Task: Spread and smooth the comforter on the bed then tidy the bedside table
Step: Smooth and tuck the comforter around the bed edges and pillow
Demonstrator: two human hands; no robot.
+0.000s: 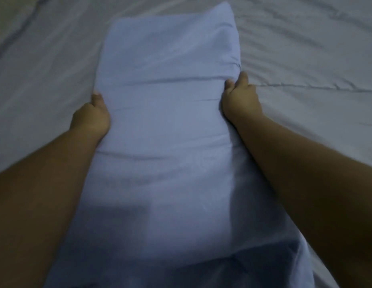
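Left hand (90,117) gripping left edge of folded blue comforter (166,121), right hand (241,98) pinching right edge, fingers curled. Comforter lying along middle of bed sheet (46,59), not yet spread. Risk: grips maybe catching outer layer only, so bundle opening crooked, sheet wrinkling underneath.
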